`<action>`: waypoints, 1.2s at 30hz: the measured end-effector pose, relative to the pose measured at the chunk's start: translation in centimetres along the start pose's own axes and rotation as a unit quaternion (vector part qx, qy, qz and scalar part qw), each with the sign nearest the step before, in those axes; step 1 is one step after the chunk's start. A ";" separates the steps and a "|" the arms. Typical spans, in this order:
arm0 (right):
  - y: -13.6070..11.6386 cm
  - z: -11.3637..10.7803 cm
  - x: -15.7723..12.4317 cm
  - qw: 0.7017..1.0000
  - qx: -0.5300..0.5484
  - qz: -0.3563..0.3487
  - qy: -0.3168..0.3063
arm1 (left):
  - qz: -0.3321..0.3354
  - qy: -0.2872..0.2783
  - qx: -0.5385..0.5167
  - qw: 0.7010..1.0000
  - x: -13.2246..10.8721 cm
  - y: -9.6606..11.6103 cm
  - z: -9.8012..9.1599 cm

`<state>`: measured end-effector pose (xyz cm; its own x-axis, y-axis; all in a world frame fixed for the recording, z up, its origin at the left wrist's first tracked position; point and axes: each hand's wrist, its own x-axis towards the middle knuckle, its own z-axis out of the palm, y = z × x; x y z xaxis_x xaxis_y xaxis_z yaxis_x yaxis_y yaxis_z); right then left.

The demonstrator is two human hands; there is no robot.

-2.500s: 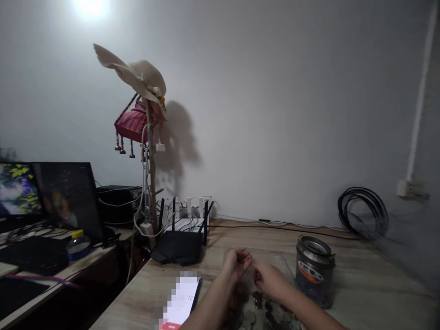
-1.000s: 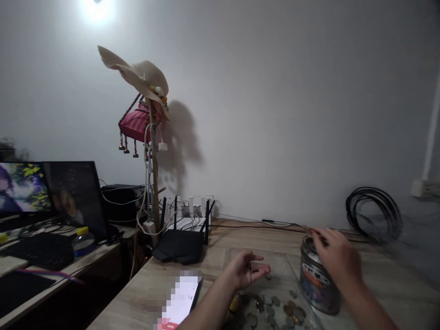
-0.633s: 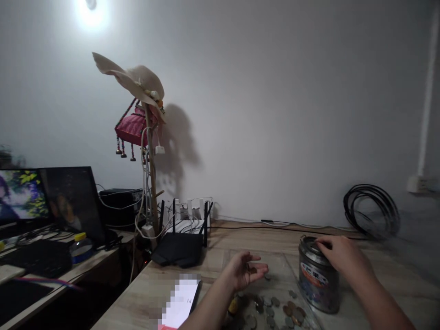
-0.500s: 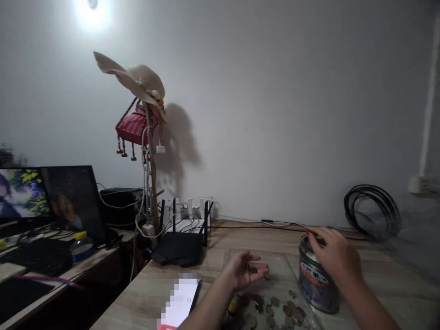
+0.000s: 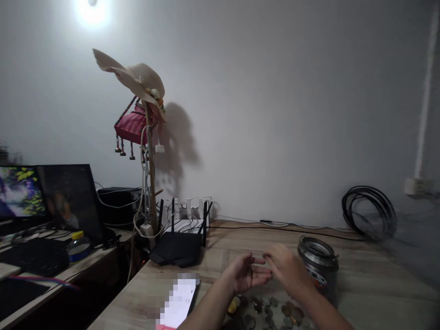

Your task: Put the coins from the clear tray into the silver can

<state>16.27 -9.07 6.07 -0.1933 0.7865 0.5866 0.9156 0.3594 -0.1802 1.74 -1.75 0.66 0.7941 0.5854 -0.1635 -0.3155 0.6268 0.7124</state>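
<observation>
My left hand is palm up above the coins, its fingers stretched out and slightly curled. Whether a coin lies in its palm, I cannot tell. Right beside its fingertips is my right hand, thumb and fingers drawn together in a pinch; anything between them is too small to make out. Several loose coins, silver and brass-coloured, are spread below both hands. A round coin jar with a slotted metal lid stands upright behind my right forearm, which partly covers its label.
Left of my left forearm lies a phone with a lit screen. A black router stands farther back, near a wooden stand with a hat. Coiled black cable leans at the wall. Monitors and a yellow-capped bottle are at left.
My right hand has moved left and down from the jar's lid to my left hand's fingertips, uncovering the slot. My left hand has stayed nearly in place.
</observation>
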 end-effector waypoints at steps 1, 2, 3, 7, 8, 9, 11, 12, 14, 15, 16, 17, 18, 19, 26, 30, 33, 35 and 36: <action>1.0 -1.1 0.1 0.998 -0.028 0.024 0.057 | 0.003 0.000 0.006 1.000 0.0 0.0 0.0; 2.1 -2.2 0.2 0.991 -0.057 0.051 0.112 | 0.008 0.004 0.009 1.000 0.0 0.1 -0.1; 3.4 -3.1 0.2 0.981 -0.089 0.081 0.152 | 0.013 0.011 0.009 1.000 0.1 0.1 -0.2; 8.7 -4.8 -0.2 0.948 -0.158 0.238 0.141 | 0.017 0.027 0.013 0.999 0.5 0.0 -0.7; 9.8 -4.7 -0.3 0.951 -0.146 0.246 0.116 | 0.018 0.022 0.013 1.000 0.5 -0.1 -0.8; 10.6 -4.5 -0.4 0.957 -0.127 0.242 0.095 | 0.022 0.015 0.014 1.000 0.5 -0.1 -0.9; 11.5 -4.2 -0.5 0.966 -0.103 0.225 0.076 | 0.031 0.002 0.015 0.999 0.5 -0.2 -1.0; 11.5 -4.1 -0.4 0.966 -0.106 0.223 0.078 | 0.033 -0.001 0.017 0.999 0.4 -0.2 -1.0; 10.7 -4.2 -0.3 0.961 -0.132 0.216 0.109 | 0.032 0.004 0.019 0.999 0.3 -0.1 -0.9; 9.9 -4.3 -0.1 0.958 -0.144 0.201 0.142 | 0.030 0.010 0.017 0.999 0.2 0.0 -0.8; 8.9 -4.3 0.0 0.956 -0.147 0.178 0.181 | 0.028 0.013 0.013 0.999 0.1 0.1 -0.7; 7.7 -4.2 0.1 0.956 -0.135 0.150 0.215 | 0.026 0.013 0.007 1.000 0.0 0.2 -0.5; 6.4 -3.8 0.2 0.959 -0.106 0.120 0.232 | 0.025 0.009 -0.001 1.000 -0.1 0.3 -0.3; 5.0 -3.2 0.2 0.967 -0.067 0.093 0.226 | 0.026 0.000 -0.008 1.000 -0.2 0.5 -0.1; -1.9 2.9 -0.7 0.990 0.087 0.010 -0.109 | 0.045 -0.096 -0.025 0.994 -1.1 0.4 1.2; -2.1 3.2 -0.9 0.989 0.090 0.018 -0.116 | 0.028 -0.117 0.000 0.993 -1.3 0.2 1.5; -1.9 2.8 -1.0 0.992 0.087 0.015 -0.088 | 0.036 -0.141 -0.002 0.989 -1.4 0.1 1.6; -2.1 2.8 -1.1 0.993 0.079 0.015 -0.083 | 0.039 -0.151 -0.007 0.988 -1.5 0.1 1.6; -2.2 2.7 -1.1 0.994 0.071 0.016 -0.082 | 0.036 -0.154 -0.010 0.987 -1.6 0.1 1.6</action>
<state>13.52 -9.35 3.68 -0.2308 0.8652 0.4451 0.8652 0.3918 -0.3128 1.31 -3.49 2.09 0.8887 0.4464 0.1049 -0.3846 0.6011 0.7005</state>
